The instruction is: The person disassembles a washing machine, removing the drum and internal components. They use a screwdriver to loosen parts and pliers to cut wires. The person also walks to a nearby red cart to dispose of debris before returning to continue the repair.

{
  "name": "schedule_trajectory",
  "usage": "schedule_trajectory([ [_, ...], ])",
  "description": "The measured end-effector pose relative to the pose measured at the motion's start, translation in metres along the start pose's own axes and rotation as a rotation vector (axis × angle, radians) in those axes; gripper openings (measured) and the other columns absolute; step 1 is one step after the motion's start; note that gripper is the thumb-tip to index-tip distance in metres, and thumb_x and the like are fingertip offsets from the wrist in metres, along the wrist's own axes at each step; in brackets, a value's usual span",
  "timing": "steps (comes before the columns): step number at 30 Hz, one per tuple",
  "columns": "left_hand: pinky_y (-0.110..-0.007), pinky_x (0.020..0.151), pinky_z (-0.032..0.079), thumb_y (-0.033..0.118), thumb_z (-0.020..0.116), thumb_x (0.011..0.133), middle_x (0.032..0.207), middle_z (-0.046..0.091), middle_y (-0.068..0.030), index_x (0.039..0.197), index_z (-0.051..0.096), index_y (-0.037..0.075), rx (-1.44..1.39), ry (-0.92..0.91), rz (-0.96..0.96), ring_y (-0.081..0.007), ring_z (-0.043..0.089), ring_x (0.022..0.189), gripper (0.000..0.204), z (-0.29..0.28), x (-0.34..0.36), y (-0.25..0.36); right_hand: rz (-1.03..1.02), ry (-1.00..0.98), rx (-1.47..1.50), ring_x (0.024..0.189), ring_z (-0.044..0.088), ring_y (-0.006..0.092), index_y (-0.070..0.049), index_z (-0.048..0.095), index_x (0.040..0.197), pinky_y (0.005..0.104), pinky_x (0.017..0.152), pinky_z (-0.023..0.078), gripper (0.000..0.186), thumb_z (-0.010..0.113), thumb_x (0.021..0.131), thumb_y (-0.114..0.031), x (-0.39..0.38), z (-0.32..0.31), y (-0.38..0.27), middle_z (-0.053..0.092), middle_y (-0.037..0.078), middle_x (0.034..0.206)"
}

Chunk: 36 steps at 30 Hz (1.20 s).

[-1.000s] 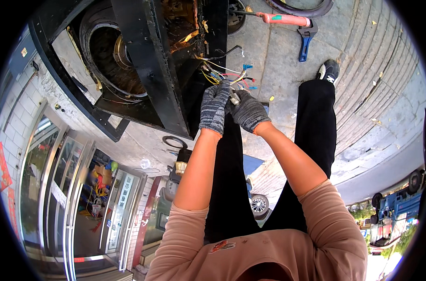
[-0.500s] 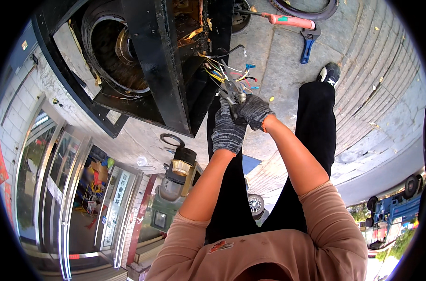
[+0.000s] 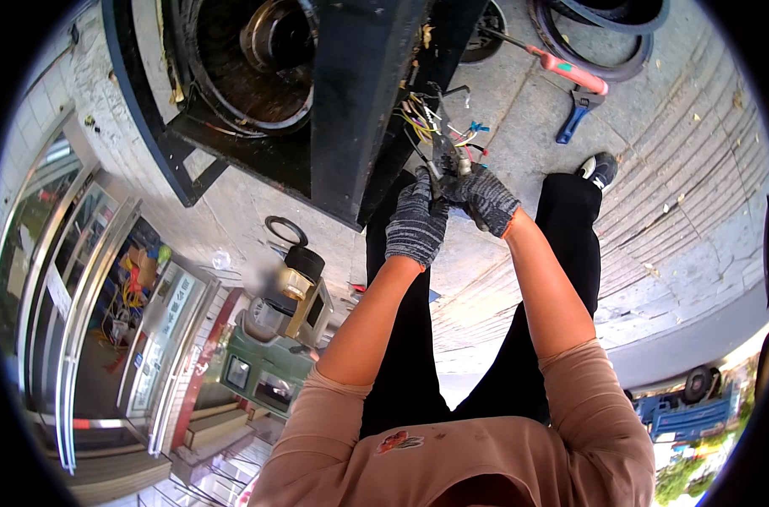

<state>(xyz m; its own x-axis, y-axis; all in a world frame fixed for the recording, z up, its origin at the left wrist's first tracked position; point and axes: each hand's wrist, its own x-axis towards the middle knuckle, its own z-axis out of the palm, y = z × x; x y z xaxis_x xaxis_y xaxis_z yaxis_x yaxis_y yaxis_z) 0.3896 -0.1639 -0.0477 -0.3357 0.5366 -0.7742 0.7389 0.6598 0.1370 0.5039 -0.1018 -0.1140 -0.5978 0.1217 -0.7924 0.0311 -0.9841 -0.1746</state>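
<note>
Both my hands wear grey knitted gloves with orange cuffs and meet in front of a black metal cabinet [image 3: 359, 93]. My left hand [image 3: 415, 224] is closed around the lower end of a dark grey metal piece [image 3: 442, 154] with a round fitting; its exact kind cannot be made out. My right hand [image 3: 487, 201] grips the same piece from the other side, its fingers wrapped beneath the fitting. Just beyond, a bundle of thin coloured wires [image 3: 420, 117] with small blue and red ends comes out of the cabinet's side. The fingertips are partly hidden behind the piece.
A round metal well [image 3: 304, 110] sits inside the cabinet. On the paving to the right lie an adjustable wrench [image 3: 575, 123] with a blue handle, a pink-handled tool [image 3: 574, 73] with a thin shaft, and dark rings [image 3: 638, 66]. My shoe [image 3: 599, 169] rests nearby.
My view has shifted, so the cabinet, wires and tools appear farther right and the wrench lower. Both hands keep their hold on the metal piece, which stays close to the wires.
</note>
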Motion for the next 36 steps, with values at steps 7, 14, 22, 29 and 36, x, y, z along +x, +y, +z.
schedule_trajectory([
  [7, -0.044, 0.09, 0.047, 0.017, 0.051, 0.089, 0.112, 0.061, -0.0193, 0.119, 0.056, 0.003, -0.072, 0.29, 0.155, -0.0343, 0.06, 0.103, 0.034, -0.036, 0.028, 0.049, 0.111, -0.036, 0.17, 0.047, 0.052, 0.0141, -0.004, 0.058, 0.102, 0.0244, 0.039, 0.041, 0.034, 0.068, 0.074, -0.019, -0.005, -0.052, -0.004, 0.059, 0.005, 0.074],
  [14, -0.049, 0.085, 0.048, 0.023, 0.054, 0.085, 0.109, 0.065, -0.0194, 0.104, 0.068, 0.003, 0.036, 0.345, 0.086, -0.0349, 0.062, 0.102, 0.031, -0.008, 0.07, 0.015, 0.093, -0.044, 0.108, 0.055, 0.055, 0.0168, -0.008, 0.057, 0.108, 0.0268, 0.048, 0.044, 0.036, 0.069, 0.079, -0.026, 0.015, -0.049, 0.028, 0.061, 0.006, 0.075],
  [22, -0.05, 0.092, 0.046, 0.034, 0.049, 0.089, 0.127, 0.06, -0.0133, 0.12, 0.064, 0.012, -0.137, -0.31, 0.052, -0.0323, 0.058, 0.113, 0.041, -0.024, 0.074, 0.008, 0.108, -0.27, 0.197, 0.084, 0.062, 0.0233, -0.007, 0.049, 0.132, 0.0349, 0.066, 0.051, 0.055, 0.065, 0.086, -0.032, 0.021, -0.089, 0.049, 0.066, 0.011, 0.103],
  [29, -0.048, 0.094, 0.046, 0.032, 0.049, 0.09, 0.128, 0.058, -0.0132, 0.123, 0.061, 0.009, -0.147, -0.044, 0.078, -0.0307, 0.058, 0.115, 0.042, 0.004, 0.081, -0.001, 0.082, -0.261, 0.165, 0.077, 0.062, 0.0259, -0.005, 0.057, 0.119, 0.0377, 0.062, 0.05, 0.048, 0.067, 0.082, -0.033, 0.031, -0.069, 0.055, 0.066, 0.013, 0.097],
  [36, -0.045, 0.096, 0.045, 0.029, 0.047, 0.092, 0.127, 0.059, -0.0152, 0.124, 0.059, 0.006, -0.062, -0.033, 0.12, -0.0304, 0.058, 0.113, 0.041, 0.005, 0.083, 0.001, 0.066, -0.335, 0.16, 0.075, 0.062, 0.0317, 0.001, 0.056, 0.114, 0.0426, 0.067, 0.051, 0.042, 0.058, 0.089, -0.033, 0.033, -0.066, 0.056, 0.065, 0.02, 0.085],
])
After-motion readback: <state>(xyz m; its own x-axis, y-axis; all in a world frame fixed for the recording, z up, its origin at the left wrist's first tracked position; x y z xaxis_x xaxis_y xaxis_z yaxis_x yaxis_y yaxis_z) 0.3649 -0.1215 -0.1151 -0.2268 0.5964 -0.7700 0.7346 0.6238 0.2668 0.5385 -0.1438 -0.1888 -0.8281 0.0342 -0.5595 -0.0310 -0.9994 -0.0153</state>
